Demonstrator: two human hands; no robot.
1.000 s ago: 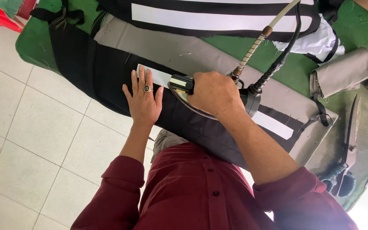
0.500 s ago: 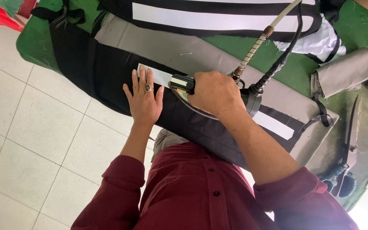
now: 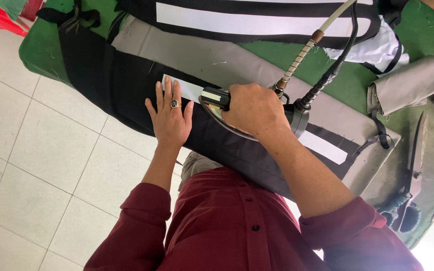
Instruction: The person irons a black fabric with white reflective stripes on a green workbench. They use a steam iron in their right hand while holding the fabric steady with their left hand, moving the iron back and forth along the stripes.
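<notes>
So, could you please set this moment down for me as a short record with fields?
Left hand: left hand, ringed, flat on the black fabric beside a white strip
Right hand: right hand closed on the steam iron
Iron lines: pale hose and black cable
Surface: green padded table
Nearby: folded grey fabric

This is looking like a tailoring or garment workshop: a steam iron with a hose and cable is sitting on black fabric just beyond the fingers, a white strip is lying at the fingertips, a green padded pressing table is spreading beneath, and folded grey pieces are waiting well off to the side
</notes>
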